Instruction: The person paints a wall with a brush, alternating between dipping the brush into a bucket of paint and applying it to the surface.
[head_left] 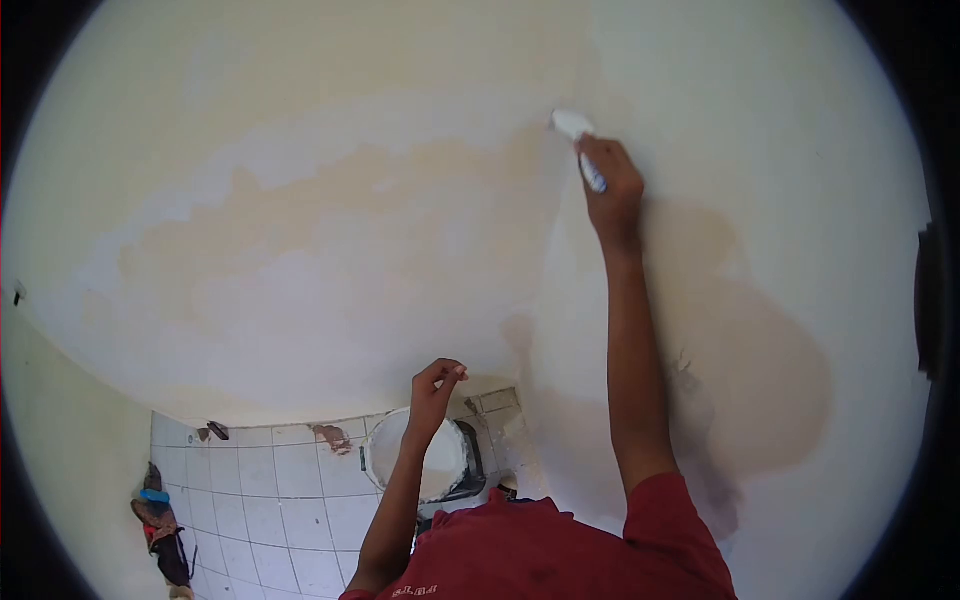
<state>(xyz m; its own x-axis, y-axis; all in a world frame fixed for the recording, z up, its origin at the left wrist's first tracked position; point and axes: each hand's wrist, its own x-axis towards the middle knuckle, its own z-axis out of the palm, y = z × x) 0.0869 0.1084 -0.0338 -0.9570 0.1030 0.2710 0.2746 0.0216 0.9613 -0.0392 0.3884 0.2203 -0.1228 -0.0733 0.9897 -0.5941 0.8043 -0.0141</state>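
High up near the corner where two walls meet, my right hand grips a paint brush with a white head and a blue-and-white handle. The brush head touches the wall beside the corner. That wall shows whitish and beige patches. My left hand is lower down, in front of the wall, with its fingers pinched together; what they hold, if anything, is too small to make out. Below it on the floor stands a round bucket with whitish contents, partly hidden by my left forearm.
The right wall has large beige patches. White tiles cover the floor. A pile of cloth and other items lies at the lower left. A small dark object sits at the wall's foot. A dark object is at the right edge.
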